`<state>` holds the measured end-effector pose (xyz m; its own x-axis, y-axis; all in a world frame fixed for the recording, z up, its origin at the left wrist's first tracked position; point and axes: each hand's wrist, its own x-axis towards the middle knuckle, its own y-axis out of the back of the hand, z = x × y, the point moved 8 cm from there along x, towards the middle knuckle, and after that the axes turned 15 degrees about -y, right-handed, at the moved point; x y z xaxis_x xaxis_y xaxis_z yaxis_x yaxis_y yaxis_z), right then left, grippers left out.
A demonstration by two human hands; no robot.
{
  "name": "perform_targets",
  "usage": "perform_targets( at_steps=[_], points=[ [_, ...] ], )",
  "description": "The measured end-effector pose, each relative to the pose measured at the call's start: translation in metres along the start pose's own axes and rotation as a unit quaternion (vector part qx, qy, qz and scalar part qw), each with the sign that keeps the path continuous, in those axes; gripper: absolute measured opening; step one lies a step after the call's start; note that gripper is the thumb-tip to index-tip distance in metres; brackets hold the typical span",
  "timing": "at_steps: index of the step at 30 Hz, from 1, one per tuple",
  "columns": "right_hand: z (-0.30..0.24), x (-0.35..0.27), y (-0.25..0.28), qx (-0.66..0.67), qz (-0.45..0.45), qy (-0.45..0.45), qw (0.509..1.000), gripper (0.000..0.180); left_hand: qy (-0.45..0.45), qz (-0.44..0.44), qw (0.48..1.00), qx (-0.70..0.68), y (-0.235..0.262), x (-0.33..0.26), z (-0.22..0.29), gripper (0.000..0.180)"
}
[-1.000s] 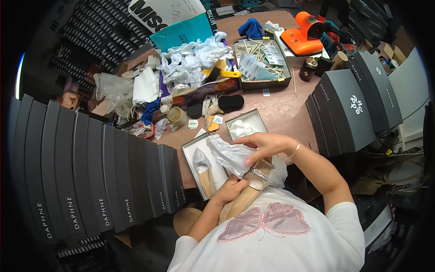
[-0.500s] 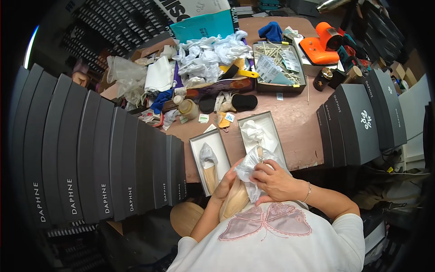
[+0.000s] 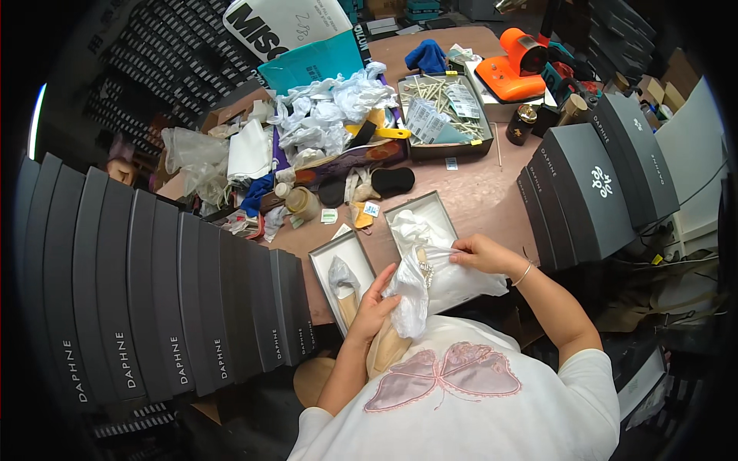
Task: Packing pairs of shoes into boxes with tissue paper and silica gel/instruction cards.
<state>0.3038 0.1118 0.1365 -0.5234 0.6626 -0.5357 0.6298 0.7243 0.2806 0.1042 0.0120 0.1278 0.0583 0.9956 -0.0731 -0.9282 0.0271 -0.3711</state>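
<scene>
A beige shoe (image 3: 387,347) wrapped in white tissue paper (image 3: 419,286) is held just in front of the person's chest, near the front edge of the worktop (image 3: 477,196). Its long axis runs from the chest outward toward the open shoe box (image 3: 424,219), tilted slightly rightward; which end is the toe cannot be told, since the far part is covered by the tissue. The left hand (image 3: 377,303) is closed around the shoe and the lower fold of tissue, while the right hand (image 3: 480,253) is pinched shut on the tissue's upper right edge, just beside the box. The box is lined with white paper, and a second open tray (image 3: 344,270) lies just left of it, holding another tissue-stuffed beige shoe (image 3: 344,288). Beyond the box, crumpled white paper (image 3: 330,111), a black insole (image 3: 392,181), a small jar (image 3: 302,203) and a tray of sticks and tags (image 3: 442,115) are spread on the brown worktop, with an orange heat gun (image 3: 515,69) at the far right. Rows of dark grey shoe boxes (image 3: 154,300) are stacked on end left of the box, and more dark boxes (image 3: 600,184) stand to its right.
</scene>
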Motion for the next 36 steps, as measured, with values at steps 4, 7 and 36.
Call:
perform_targets(
  at_steps=[4, 7, 36],
  points=[
    [-0.010, 0.014, 0.011, 0.038, 0.014, -0.041, 0.998, 0.021, -0.034, 0.073, 0.997, 0.020, 0.034, 0.016, -0.010, 0.058],
    [-0.058, 0.026, 0.008, -0.005, 0.082, -0.006, 0.997, 0.021, -0.040, 0.113, 0.989, 0.084, 0.040, 0.037, -0.022, 0.058],
    [-0.082, -0.028, -0.082, -0.344, 0.245, 0.122, 0.898, 0.028, -0.066, -0.024, 0.994, 0.077, 0.007, 0.054, -0.028, 0.062]
  ],
)
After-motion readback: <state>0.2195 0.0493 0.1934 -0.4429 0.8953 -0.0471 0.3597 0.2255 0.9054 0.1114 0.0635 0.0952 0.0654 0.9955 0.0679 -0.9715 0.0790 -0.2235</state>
